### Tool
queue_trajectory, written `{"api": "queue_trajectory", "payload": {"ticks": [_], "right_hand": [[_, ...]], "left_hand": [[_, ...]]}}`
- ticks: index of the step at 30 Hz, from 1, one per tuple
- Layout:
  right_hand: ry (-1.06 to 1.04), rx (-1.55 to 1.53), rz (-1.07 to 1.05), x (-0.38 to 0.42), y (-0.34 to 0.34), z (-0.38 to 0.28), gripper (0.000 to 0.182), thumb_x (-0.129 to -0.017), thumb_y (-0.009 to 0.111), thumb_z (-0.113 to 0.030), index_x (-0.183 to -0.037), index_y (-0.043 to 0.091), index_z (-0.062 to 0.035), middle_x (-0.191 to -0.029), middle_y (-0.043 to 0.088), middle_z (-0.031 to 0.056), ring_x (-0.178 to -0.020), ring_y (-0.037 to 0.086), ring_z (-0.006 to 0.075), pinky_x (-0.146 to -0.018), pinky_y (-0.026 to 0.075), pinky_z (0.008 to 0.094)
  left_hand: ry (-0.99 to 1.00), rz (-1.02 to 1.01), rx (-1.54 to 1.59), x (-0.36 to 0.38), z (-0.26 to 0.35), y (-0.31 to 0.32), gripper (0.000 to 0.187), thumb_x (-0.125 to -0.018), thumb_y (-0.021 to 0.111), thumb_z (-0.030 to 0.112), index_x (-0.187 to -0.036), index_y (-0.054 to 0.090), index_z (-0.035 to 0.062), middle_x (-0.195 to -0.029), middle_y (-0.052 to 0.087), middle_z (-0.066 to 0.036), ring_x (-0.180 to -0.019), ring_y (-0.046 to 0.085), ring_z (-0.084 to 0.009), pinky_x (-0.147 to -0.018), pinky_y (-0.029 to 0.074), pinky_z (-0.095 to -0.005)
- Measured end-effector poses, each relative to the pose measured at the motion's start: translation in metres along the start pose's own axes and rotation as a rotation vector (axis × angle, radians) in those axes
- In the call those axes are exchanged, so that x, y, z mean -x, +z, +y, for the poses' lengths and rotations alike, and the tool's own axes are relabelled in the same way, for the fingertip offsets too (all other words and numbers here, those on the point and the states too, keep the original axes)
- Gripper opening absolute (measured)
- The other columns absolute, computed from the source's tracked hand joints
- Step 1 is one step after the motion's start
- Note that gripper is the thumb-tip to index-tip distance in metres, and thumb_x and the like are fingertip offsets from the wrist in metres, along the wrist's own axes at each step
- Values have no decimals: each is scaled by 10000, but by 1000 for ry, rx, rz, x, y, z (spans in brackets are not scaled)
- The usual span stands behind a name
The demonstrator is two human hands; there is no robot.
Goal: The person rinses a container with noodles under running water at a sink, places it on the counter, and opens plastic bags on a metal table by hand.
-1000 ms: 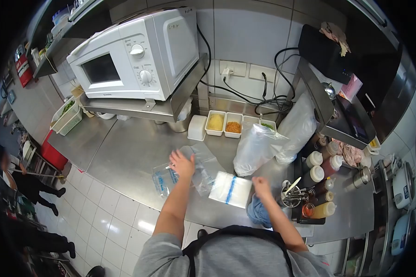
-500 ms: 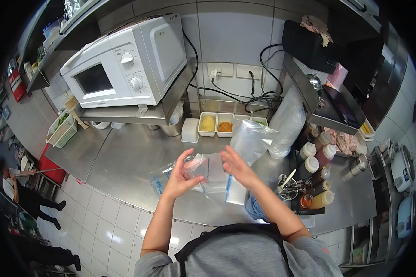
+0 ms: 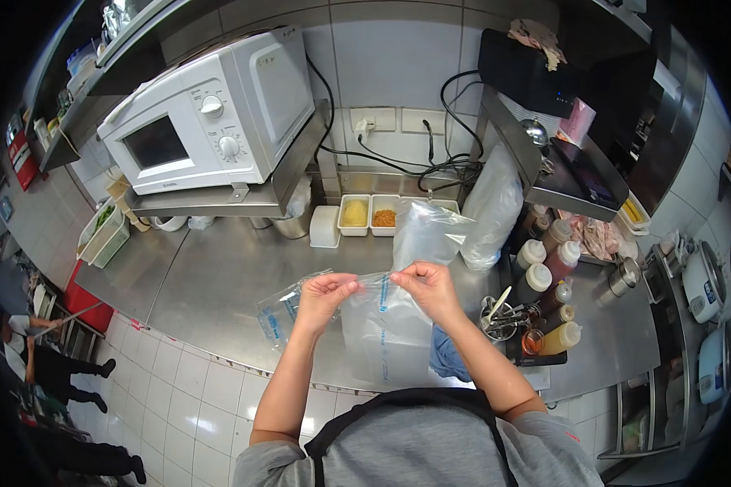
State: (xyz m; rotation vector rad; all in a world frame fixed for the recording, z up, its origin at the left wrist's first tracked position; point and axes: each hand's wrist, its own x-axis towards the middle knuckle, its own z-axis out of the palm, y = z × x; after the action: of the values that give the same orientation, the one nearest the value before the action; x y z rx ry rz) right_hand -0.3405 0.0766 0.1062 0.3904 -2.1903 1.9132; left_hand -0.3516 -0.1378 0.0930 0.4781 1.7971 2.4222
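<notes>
A clear plastic bag (image 3: 382, 345) with blue print hangs flat between my two hands, its top edge stretched across. My left hand (image 3: 325, 299) pinches the upper left corner, and my right hand (image 3: 426, 288) pinches the upper right one. Another clear printed wrapper (image 3: 274, 315) lies on the steel counter (image 3: 219, 284), left of and partly behind my left hand. Behind my right hand a shiny clear plastic sheet or bag (image 3: 424, 235) reaches toward the food tubs. A blue cloth (image 3: 449, 355) lies below my right wrist.
A microwave (image 3: 211, 114) sits on a shelf at upper left. White tubs (image 3: 355, 216) of food line the wall. Sauce bottles (image 3: 536, 282) and a utensil holder (image 3: 503, 318) stand at right. Another person (image 3: 53, 357) holding a long stick is on the tiled floor at far left.
Both hands have closed from an open, spread pose onto the bag's top corners. The bag now hangs flat and straightened between them. The camera view has shifted slightly.
</notes>
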Motion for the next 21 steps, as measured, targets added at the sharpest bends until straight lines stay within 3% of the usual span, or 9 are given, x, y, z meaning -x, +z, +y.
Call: {"api": "queue_trajectory", "payload": {"ticks": [3, 6, 8, 12, 15, 16, 18, 19, 21], "right_hand": [[-108, 235, 83, 9, -5, 0, 213, -832, 647, -190, -730, 627, -4, -631, 567, -10, -586, 466, 54, -554, 376, 217], [-67, -134, 195, 8, -5, 26, 237, -870, 599, -219, -725, 588, -31, -645, 558, -10, -563, 464, 77, -544, 382, 232], [133, -498, 162, 7, -13, 27, 221, -884, 576, -234, -747, 572, -60, -656, 549, -17, -560, 468, 79, -541, 388, 230], [405, -889, 12, 13, -34, 7, 189, -894, 558, -256, -777, 555, -108, -657, 528, -30, -562, 474, 63, -526, 399, 228], [440, -828, -161, 18, -43, 21, 150, -874, 588, -224, -798, 567, -97, -652, 522, -36, -563, 471, 50, -505, 391, 214], [397, -751, -173, 17, -47, 25, 139, -866, 597, -212, -806, 569, -91, -656, 525, -38, -558, 470, 50, -497, 388, 212], [309, -592, -200, 14, -55, 30, 121, -851, 616, -188, -821, 573, -79, -663, 531, -44, -549, 468, 51, -480, 382, 207], [221, -517, -115, 8, -58, 22, 117, -844, 624, -178, -823, 574, -74, -661, 534, -47, -550, 472, 50, -482, 383, 201], [52, -371, 59, -15, -68, -1, 111, -830, 638, -158, -826, 576, -66, -657, 538, -52, -551, 478, 48, -486, 384, 188]], "left_hand": [[-9, -61, 11, 3, -17, 11, 165, -836, 639, 180, -837, 655, 16, -751, 656, -38, -685, 593, -86, -650, 462, -220], [-118, -235, -86, 9, -38, 22, 242, -883, 580, 243, -827, 651, 18, -695, 619, -2, -631, 533, -53, -592, 423, -205], [-217, -367, -195, 11, -54, 32, 298, -906, 543, 286, -817, 641, 19, -673, 570, 36, -617, 479, -32, -575, 401, -208], [-10, -207, -111, -5, -44, 51, 307, -928, 493, 301, -811, 583, 32, -780, 571, 10, -725, 505, -59, -680, 407, -214], [21, -45, 264, -18, -27, 63, 252, -938, 461, 297, -834, 532, 79, -831, 578, -13, -748, 544, -97, -675, 442, -238], [39, -140, 345, -27, -32, 53, 219, -943, 443, 284, -834, 499, 102, -871, 575, -39, -785, 567, -137, -720, 469, -281], [-39, -264, 422, -36, -27, 41, 193, -940, 450, 264, -856, 514, 102, -859, 576, -30, -780, 569, -128, -739, 477, -294], [-80, -324, 460, -40, -23, 41, 181, -939, 454, 254, -867, 522, 102, -853, 577, -26, -778, 570, -123, -748, 482, -300], [-102, -188, 574, -56, -5, 53, 137, -929, 469, 215, -909, 535, 97, -841, 577, -20, -772, 566, -114, -740, 485, -302]]}}
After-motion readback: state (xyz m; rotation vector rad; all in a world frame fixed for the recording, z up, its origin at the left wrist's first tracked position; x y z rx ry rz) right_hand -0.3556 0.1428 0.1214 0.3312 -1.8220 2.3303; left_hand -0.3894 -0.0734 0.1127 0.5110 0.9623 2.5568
